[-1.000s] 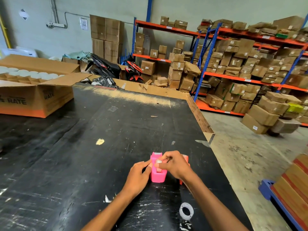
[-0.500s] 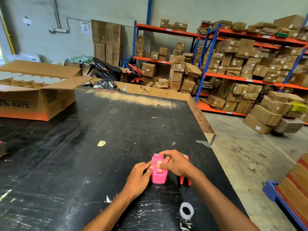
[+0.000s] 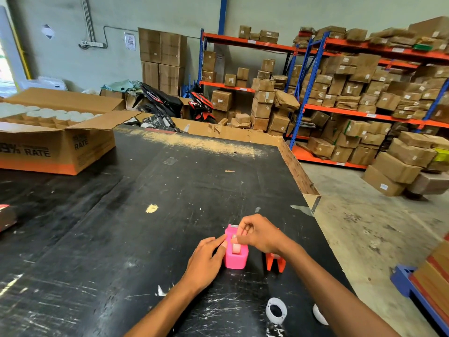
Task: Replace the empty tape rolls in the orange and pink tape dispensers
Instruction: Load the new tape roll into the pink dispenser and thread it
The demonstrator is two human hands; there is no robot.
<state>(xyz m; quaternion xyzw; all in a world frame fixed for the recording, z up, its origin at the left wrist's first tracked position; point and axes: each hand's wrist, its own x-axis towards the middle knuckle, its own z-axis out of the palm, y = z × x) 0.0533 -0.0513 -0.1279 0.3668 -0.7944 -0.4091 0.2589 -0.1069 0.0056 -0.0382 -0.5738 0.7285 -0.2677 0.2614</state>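
Pink dispenser (image 3: 235, 251) stays on the counter (image 3: 121, 239), left hand (image 3: 206, 261) bracing it, right hand (image 3: 257, 235) now pinching tape toward its front, suggesting threading continues; orange dispenser (image 3: 275, 263) waits beside

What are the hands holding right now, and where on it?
Left hand steadies the pink tape dispenser by its left side; right hand pinches at the roll on top.

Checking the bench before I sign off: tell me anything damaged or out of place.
The black tabletop is heavily scratched, with a yellowish chipped patch. Its far edge is worn to bare wood. Two white tape cores lie loose near the front edge. The pink dispenser and orange dispenser stand upright.
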